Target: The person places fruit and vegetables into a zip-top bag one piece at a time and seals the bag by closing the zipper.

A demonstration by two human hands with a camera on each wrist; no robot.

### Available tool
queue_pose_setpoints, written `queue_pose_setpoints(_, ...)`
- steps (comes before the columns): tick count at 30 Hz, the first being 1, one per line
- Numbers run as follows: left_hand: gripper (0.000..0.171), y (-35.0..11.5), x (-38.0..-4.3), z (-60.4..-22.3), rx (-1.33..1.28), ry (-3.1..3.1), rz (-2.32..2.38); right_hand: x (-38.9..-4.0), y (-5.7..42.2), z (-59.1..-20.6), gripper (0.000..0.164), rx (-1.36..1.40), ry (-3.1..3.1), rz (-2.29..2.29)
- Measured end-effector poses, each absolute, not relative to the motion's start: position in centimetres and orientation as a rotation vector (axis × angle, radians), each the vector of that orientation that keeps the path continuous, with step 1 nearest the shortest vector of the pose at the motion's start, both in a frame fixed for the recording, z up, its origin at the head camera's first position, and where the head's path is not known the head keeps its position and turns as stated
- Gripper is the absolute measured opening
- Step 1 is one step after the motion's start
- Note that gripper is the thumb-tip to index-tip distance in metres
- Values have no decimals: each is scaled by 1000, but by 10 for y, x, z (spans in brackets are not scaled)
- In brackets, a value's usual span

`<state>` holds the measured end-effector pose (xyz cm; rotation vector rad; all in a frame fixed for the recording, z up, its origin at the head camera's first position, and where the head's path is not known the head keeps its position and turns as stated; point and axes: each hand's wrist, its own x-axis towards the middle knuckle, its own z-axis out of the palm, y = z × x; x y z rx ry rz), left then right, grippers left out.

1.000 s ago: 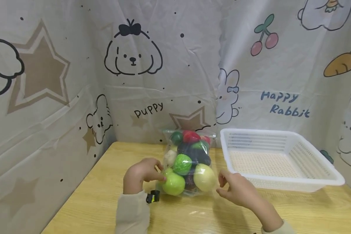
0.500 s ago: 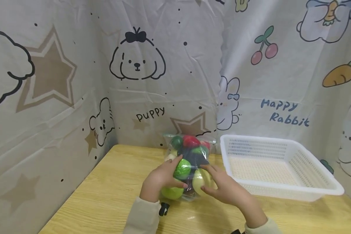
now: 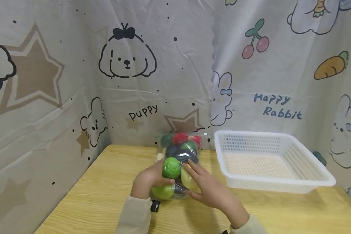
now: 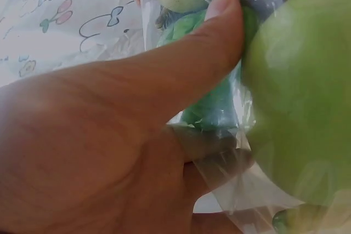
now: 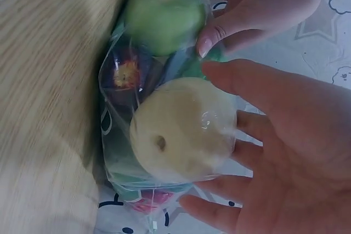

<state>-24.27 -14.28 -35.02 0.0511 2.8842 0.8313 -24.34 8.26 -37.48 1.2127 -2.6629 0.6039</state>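
A clear plastic zip bag (image 3: pixel 179 155) full of toy fruit and vegetables leans up at the back of the table. Through its plastic show a green ball like a cabbage (image 3: pixel 171 167), a light green apple (image 3: pixel 163 191), a pale yellow round fruit (image 5: pixel 184 130), dark pieces and red ones at the top. My left hand (image 3: pixel 149 179) holds the bag's left side, its thumb (image 4: pixel 214 31) across the front and its other fingers partly behind the plastic. From the right, my right hand (image 3: pixel 209 187) rests on the bag over the yellow fruit, fingers spread and fairly straight.
A white perforated plastic basket (image 3: pixel 276 187) stands to the right of the bag on the wooden table (image 3: pixel 87 201). A printed cloth (image 3: pixel 181 65) hangs behind and along the left side. Near my left wrist is a small black object (image 3: pixel 155 205).
Both hands have moved inward from beside the bag onto it, the left gripping its side and the right resting over the yellow fruit. The head view has shifted slightly.
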Motion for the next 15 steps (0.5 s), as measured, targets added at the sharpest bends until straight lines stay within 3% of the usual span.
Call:
queue_pose_setpoints(9, 99, -138, -239, -343, 60, 2982, 733, -249, 93, -367, 76, 1199, -2682, 693)
queue_pose_setpoints(15, 89, -120, -236, -332, 339, 3141, 670, -253, 106, -355, 81, 980, -2687, 662)
